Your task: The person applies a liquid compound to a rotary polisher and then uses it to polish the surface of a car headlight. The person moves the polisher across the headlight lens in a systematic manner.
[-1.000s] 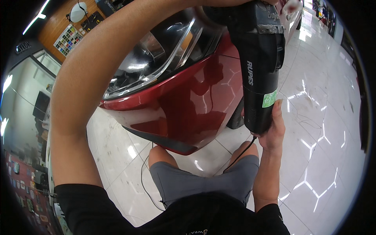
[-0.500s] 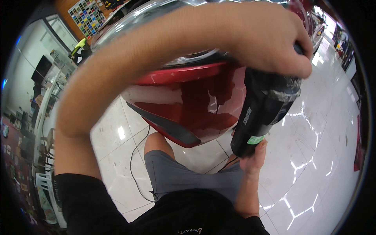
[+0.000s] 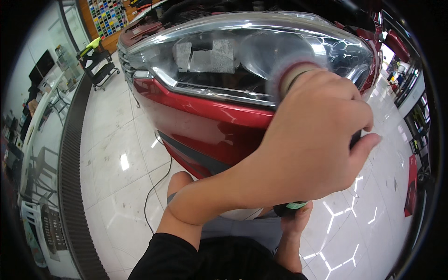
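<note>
My left hand (image 3: 322,130) arches over the front of a black power polisher, fingers curled round its head and a bit of black showing by the thumb. Low down, my right hand (image 3: 297,219) grips the rear end of the same polisher (image 3: 283,210), beside a green label. Most of the tool's body is hidden behind my left hand and forearm. Its round pad (image 3: 294,78), blurred, lies against the clear lens of a car headlight (image 3: 205,56), at the lower right part. Below the lamp is the red bumper (image 3: 200,119).
A dark cable (image 3: 158,186) trails over the glossy tiled floor (image 3: 121,140). A black wheeled cart (image 3: 97,63) stands at far left, near a wall chart of coloured squares (image 3: 106,17). A white chair (image 3: 32,224) is at lower left, a red object (image 3: 410,186) at right.
My left forearm has swung down from across the headlight, uncovering the lens. The view has tilted upward, and the polisher's pad now shows on the lamp. Both hands keep hold of the polisher.
</note>
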The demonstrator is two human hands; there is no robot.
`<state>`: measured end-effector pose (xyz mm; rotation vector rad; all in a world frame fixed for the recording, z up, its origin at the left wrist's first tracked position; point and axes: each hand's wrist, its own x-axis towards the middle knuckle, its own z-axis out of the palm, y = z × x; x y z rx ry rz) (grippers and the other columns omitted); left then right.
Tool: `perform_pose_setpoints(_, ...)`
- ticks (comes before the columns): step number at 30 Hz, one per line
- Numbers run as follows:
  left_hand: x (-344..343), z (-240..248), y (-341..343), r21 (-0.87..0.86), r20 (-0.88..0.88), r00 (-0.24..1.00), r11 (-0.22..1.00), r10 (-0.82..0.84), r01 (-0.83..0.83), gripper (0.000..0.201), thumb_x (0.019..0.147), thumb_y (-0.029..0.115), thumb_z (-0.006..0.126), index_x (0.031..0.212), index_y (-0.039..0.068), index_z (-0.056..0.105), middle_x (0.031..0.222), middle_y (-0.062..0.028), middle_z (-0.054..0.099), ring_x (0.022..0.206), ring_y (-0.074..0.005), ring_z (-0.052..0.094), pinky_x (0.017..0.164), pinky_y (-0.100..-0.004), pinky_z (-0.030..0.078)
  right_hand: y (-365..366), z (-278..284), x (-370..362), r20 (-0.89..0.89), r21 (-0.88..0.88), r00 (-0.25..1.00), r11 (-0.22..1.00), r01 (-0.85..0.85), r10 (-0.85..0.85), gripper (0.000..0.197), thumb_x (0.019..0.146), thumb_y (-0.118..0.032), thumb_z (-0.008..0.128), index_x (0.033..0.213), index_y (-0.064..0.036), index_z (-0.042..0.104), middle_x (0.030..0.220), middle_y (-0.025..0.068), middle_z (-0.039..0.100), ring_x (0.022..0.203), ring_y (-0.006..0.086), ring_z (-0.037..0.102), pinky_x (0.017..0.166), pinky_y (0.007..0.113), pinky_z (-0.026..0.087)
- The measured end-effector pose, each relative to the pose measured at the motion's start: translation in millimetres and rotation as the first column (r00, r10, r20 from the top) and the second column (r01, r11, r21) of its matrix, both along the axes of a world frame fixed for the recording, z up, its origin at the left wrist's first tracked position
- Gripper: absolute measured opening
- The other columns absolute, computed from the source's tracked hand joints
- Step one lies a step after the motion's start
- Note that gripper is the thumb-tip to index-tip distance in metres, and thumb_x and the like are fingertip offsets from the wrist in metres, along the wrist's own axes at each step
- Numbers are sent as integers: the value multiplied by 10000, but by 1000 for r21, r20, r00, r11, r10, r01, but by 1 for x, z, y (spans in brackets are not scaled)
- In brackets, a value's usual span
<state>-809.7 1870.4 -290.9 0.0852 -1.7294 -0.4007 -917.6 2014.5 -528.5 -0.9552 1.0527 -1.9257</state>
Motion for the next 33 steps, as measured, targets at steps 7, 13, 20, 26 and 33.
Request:
perform_pose_setpoints(7, 50, 4, -17, -18, 28, 996, 996, -83, 84, 70, 805, 60, 811, 862, 38, 775, 946, -115, 727, 923, -284, 695, 869, -382, 537, -4, 21, 33, -319, 27, 944, 995, 99, -85, 929, 930, -730, 687, 1357, 91, 596, 1206, 100, 652, 1122, 187, 608, 1018, 342, 456)
perform_pose_setpoints(13, 78, 23, -19, 122, 140, 986, 990, -94, 77, 107, 923, 59, 713, 919, -31, 770, 1072, -132, 760, 1022, -205, 701, 953, -329, 519, -9, 60, 58, -264, 5, 964, 999, -39, 39, 885, 954, -575, 757, 1480, 89, 504, 1342, 135, 639, 1254, 201, 589, 1108, 347, 423)
perform_pose_setpoints(20, 82, 66, -29, 327, 225, 953, 937, -204, 123, 253, 1042, 197, 630, 1030, -38, 722, 1140, -127, 765, 965, -133, 700, 917, -266, 548, -3, 98, 59, -223, -109, 959, 973, -203, 175, 789, 979, -227, 767, 1603, 47, 369, 1463, 189, 590, 1344, 229, 569, 1147, 357, 411)
perform_pose_setpoints(26, 55, 92, -31, 170, 403, 910, 985, -99, 32, 285, 1047, 234, 626, 1040, -35, 719, 1158, -139, 763, 984, -154, 714, 927, -292, 558, 4, 113, 50, -187, -137, 963, 965, -222, 195, 842, 968, -174, 746, 1650, 33, 299, 1500, 194, 565, 1369, 231, 554, 1170, 351, 387)
perform_pose_setpoints(33, 17, 135, -7, 63, 672, 740, 993, 29, -97, 376, 979, 318, 635, 1083, -8, 792, 961, -164, 774, 887, -258, 709, 852, -381, 554, 8, 113, 15, 40, -99, 957, 954, -284, 289, 794, 985, -295, 743, 1607, 40, 381, 1221, 110, 699, 817, 79, 649, 683, 205, 501)
